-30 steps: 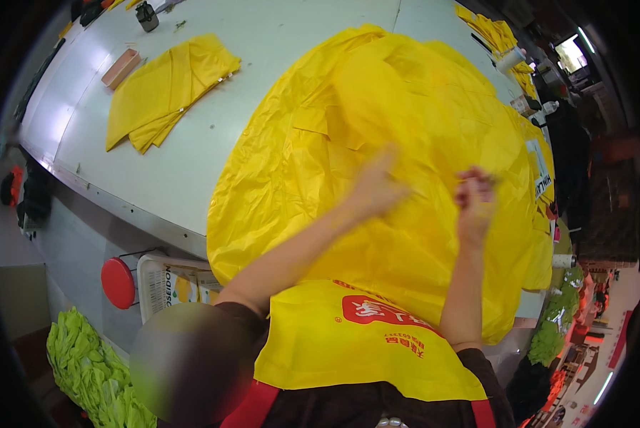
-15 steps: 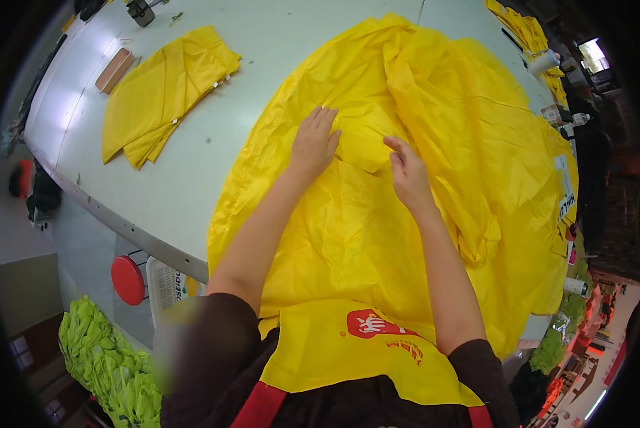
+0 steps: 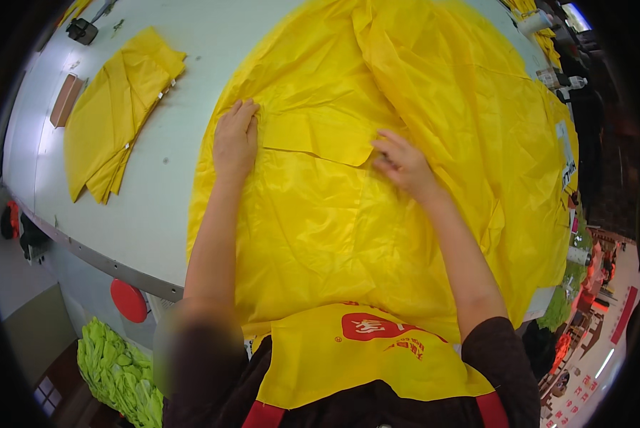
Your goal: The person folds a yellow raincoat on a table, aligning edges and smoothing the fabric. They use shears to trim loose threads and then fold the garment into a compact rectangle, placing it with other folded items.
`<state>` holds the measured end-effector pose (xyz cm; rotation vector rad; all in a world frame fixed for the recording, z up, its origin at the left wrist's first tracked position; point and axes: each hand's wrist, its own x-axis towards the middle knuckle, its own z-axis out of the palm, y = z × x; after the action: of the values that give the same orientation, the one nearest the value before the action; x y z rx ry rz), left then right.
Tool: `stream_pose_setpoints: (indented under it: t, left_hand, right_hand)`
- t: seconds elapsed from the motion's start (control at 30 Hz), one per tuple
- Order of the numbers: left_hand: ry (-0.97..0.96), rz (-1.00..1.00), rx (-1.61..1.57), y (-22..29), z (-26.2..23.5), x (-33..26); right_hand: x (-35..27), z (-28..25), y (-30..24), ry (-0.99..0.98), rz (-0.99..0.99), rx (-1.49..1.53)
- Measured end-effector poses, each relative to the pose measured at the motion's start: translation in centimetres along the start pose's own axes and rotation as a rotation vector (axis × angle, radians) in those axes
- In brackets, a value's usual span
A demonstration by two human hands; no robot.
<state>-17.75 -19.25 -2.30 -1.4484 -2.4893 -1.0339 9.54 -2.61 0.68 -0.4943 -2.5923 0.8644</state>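
Note:
A large yellow garment of thin, shiny, raincoat-like fabric spreads over the table before me, creased and bunched toward the right. A flap, like a pocket flap, lies across its middle with a dark gap along the lower edge. My left hand rests on the fabric left of the flap, fingers stretched out and holding nothing. By the flap's right corner is my right hand, its fingers apart and somewhat blurred; whether they touch the corner is unclear.
A folded yellow garment lies on the white table at left, beside a brownish box. A black object stands farther back. Below the table edge are a red stool and bright green fabric. Bottles and spools line the right side.
My left hand has slid left, away from the flap, which now lies flatter and wider. The right hand stays near its right corner. The whole view has shifted slightly.

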Motion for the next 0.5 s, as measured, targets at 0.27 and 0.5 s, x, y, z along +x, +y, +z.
stream_pose_setpoints:
  t: [0.27, 0.5]
  left_hand:
    - [0.095, -0.021, -0.133, -1.0, 0.3, -0.1]
    - [0.131, -0.015, -0.121, -0.6, 0.8, 0.3]
  right_hand:
    - [5.4, 2.2, 3.3, 0.120, 0.666, 0.297]
    - [5.5, 3.3, 6.3, 0.188, 0.528, 0.395]
